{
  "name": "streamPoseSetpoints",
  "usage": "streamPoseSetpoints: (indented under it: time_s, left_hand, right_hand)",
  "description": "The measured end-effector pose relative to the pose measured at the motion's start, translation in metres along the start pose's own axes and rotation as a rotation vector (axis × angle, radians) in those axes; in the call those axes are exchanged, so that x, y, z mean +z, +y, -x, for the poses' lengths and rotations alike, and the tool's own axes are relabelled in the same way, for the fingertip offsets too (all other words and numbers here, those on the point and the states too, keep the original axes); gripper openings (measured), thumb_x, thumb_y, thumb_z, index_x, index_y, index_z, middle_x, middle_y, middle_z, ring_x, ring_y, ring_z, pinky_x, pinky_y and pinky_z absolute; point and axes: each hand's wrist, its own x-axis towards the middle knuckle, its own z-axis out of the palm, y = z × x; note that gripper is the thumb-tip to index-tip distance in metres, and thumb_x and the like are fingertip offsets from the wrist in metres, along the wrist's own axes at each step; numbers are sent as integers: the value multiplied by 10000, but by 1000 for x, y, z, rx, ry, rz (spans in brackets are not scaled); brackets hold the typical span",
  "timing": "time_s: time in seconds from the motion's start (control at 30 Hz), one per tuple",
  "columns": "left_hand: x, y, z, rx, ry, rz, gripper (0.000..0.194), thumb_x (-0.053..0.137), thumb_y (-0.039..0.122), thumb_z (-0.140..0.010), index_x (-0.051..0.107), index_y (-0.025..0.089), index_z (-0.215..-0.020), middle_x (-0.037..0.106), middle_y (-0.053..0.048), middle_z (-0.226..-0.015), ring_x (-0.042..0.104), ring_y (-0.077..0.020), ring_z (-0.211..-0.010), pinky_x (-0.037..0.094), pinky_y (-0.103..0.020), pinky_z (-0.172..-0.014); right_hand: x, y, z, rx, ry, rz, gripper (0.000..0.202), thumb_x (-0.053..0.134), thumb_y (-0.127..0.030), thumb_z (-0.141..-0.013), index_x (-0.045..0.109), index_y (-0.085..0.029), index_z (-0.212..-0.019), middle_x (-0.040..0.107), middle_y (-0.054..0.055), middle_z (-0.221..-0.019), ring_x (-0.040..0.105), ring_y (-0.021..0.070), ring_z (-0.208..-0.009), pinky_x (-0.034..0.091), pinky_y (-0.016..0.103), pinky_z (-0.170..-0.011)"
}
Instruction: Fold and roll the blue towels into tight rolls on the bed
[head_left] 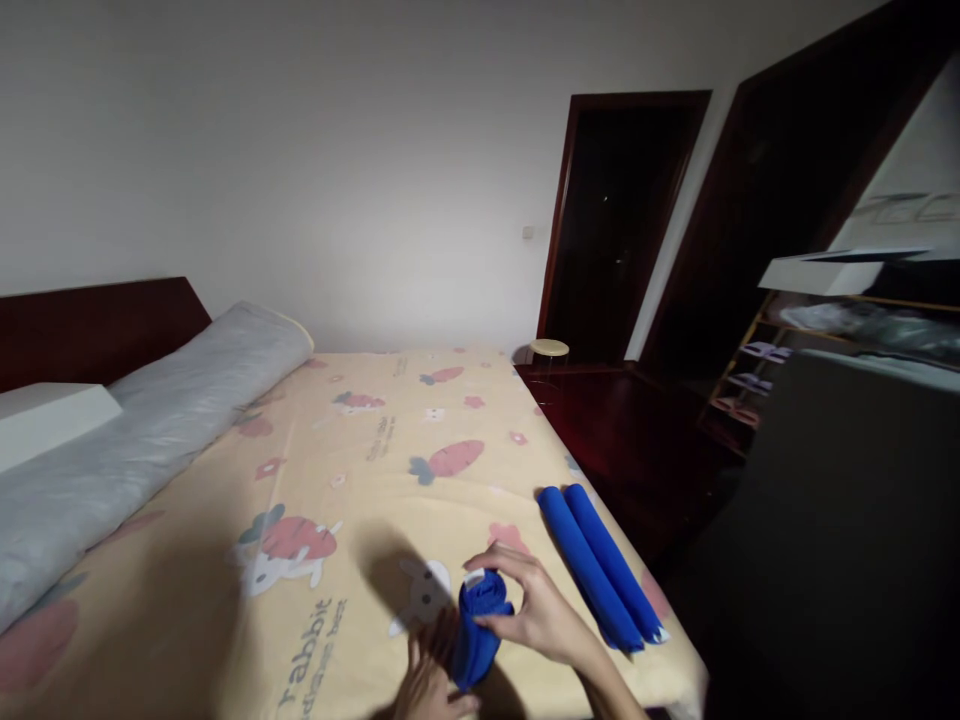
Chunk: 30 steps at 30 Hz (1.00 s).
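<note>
A rolled blue cloth (480, 635) stands tilted near the bed's front edge, its spiral end facing up and a small white tag at its rim. My right hand (536, 605) pinches the upper end of the roll between thumb and fingers. Low at its left side is my left hand (427, 680), partly in shadow, with fingers apart close to the roll's base; whether it touches the cloth is hard to tell. Two long blue rolls (589, 570) (619, 560) lie side by side to the right, along the bed's edge.
The bed (390, 520) has a yellow carrot-and-rabbit sheet. A grey bolster (195, 400) and white box (56, 420) lie at left. Beyond the right edge are a stool (550, 348), a shoe rack (750, 380) and a dark cabinet (840, 530).
</note>
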Motion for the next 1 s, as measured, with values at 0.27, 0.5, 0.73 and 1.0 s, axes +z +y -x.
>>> streamPoseSetpoints:
  time_s: [0.27,0.5,0.73,1.0]
  left_hand:
    - [-5,4,7,64,-60,78,1049,571,641,-728,12,280,-1539,-22,20,-1642,-22,-272,-1519,-39,-478,-1228]
    - [-8,4,7,95,-41,46,999,569,604,-758,1,322,-1530,8,40,-1636,28,-260,-1519,-2,-466,-1228]
    - [-15,9,9,113,-29,-26,983,628,521,-752,56,338,-1530,68,29,-1630,113,-290,-1511,63,-497,-1224]
    - [-5,2,9,163,70,-62,912,620,467,-781,112,347,-1530,129,10,-1623,195,-296,-1495,120,-514,-1212]
  right_hand:
    - [-60,21,14,132,128,202,287,690,-242,-716,666,-245,-1002,697,38,-1021,635,242,-973,503,375,-889]
    - [-109,35,5,170,274,360,272,697,-328,-678,667,-232,-930,705,25,-924,656,243,-871,518,366,-809]
    - [-185,30,-34,99,458,719,333,601,-319,-762,651,-253,-1084,662,32,-978,637,211,-868,484,321,-767]
    - [-175,91,11,312,1126,699,409,450,-508,-882,567,-189,-1108,603,161,-1133,568,277,-1057,436,373,-913]
